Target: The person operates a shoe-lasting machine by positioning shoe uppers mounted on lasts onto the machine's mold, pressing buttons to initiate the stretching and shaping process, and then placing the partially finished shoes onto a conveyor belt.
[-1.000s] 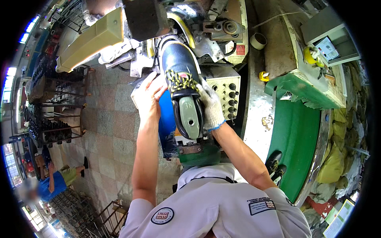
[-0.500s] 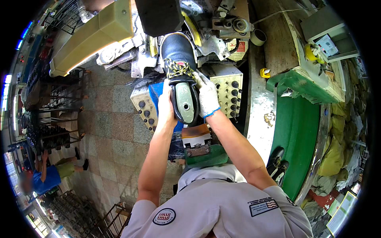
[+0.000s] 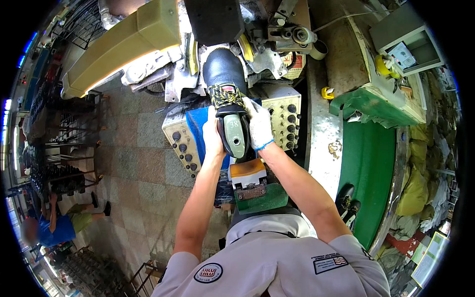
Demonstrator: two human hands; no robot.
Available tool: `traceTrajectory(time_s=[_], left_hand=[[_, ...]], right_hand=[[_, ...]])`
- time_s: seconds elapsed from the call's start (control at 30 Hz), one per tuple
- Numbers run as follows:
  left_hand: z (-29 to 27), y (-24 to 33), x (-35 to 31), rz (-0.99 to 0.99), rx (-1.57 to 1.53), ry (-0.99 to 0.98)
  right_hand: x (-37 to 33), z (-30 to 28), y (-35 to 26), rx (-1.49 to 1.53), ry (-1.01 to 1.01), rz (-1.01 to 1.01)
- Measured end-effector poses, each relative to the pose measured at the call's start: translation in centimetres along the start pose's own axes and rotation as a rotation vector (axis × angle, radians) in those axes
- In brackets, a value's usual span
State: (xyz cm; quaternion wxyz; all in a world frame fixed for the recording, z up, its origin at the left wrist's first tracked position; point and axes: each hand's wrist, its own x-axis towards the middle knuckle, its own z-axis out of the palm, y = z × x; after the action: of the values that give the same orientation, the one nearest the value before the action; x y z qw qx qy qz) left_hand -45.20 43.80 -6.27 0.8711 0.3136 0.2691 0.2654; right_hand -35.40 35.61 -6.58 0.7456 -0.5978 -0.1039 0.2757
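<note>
A black leather shoe [image 3: 224,69] with yellow-and-black laces [image 3: 226,95] points toe-first into a machine, its toe between metal plates. A green shoe last [image 3: 233,129] fills its opening, showing a round hole near the heel. My bare left hand [image 3: 213,134] is closed against the left side of the heel. On the opposite side my right hand [image 3: 259,123], in a white glove with a blue cuff, grips the shoe near the laces. Over the toe end hangs a dark block [image 3: 214,21]. Just below the heel is a machine pad with an orange-brown top [image 3: 247,168].
Control boxes with black knobs flank the shoe, one at left [image 3: 181,143] and one at right [image 3: 281,118]. A yellow machine arm [image 3: 123,47] extends at upper left. Black shoes [image 3: 349,205] rest on a green surface [image 3: 368,173]. Far left, another person [image 3: 62,227] stands by racks.
The view has shifted slightly, so the machine and shoe appear a little lower and farther right. Both hands keep their hold on the shoe.
</note>
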Motion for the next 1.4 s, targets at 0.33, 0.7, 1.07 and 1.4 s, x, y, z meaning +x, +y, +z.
traceTrajectory(time_s=[0.33,0.7,1.07,1.4], left_hand=[[-19.0,-15.4,-10.5,-0.042,1.206,0.130],[-20.8,-20.2,-9.6,0.135,1.314,0.228],[-4.4,5.2,-24.7,0.158,1.289,0.598],[12.5,4.8,-27.3,0.734,1.480,0.024]], right_hand=[[-10.8,-19.0,-1.0,0.424,0.153,0.213],[-14.5,-21.8,-3.1,0.121,0.232,0.287],[-17.6,-10.4,-10.8,0.000,-0.155,0.148],[-15.4,-7.1,-15.2,0.410,-0.301,0.129]])
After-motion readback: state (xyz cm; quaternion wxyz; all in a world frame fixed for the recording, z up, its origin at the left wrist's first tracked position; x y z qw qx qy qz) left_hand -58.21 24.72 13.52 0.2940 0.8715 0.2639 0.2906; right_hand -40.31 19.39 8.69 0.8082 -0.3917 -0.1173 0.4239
